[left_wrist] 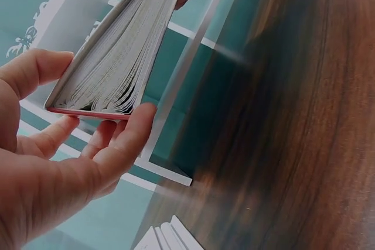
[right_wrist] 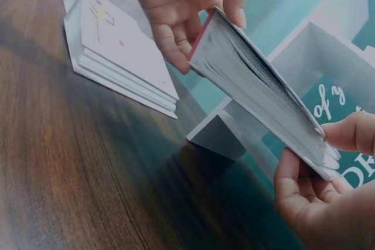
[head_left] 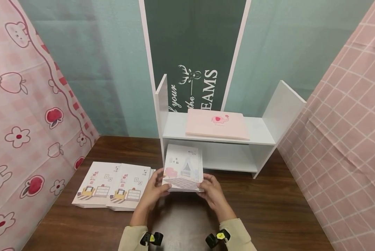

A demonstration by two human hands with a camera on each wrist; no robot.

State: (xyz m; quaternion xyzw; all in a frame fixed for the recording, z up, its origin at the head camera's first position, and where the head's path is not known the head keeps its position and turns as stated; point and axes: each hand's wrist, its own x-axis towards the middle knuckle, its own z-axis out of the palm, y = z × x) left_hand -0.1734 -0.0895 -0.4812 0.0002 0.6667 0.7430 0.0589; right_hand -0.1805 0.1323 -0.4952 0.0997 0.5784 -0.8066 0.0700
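Note:
Both hands hold one thick hardcover book (head_left: 182, 164) in front of the white shelf (head_left: 175, 129). Its cover shows a pale tent, a pink shape and a checked floor. My left hand (head_left: 152, 191) grips the left edge, thumb on top and fingers beneath; my right hand (head_left: 214, 192) grips the right edge likewise. In the left wrist view the page edges of the book (left_wrist: 111, 57) fan out beside a red spine edge. The right wrist view has the book (right_wrist: 258, 86) tilted above the wooden table (right_wrist: 117, 185).
Two overlapping groups of white illustrated books, a left one (head_left: 94, 181) and a right one (head_left: 132, 184), lie left of the hands. A pink elephant-print book (head_left: 217, 123) lies flat on the upper shelf board. Patterned cloths hang at the left (head_left: 21, 115) and right (head_left: 341, 139).

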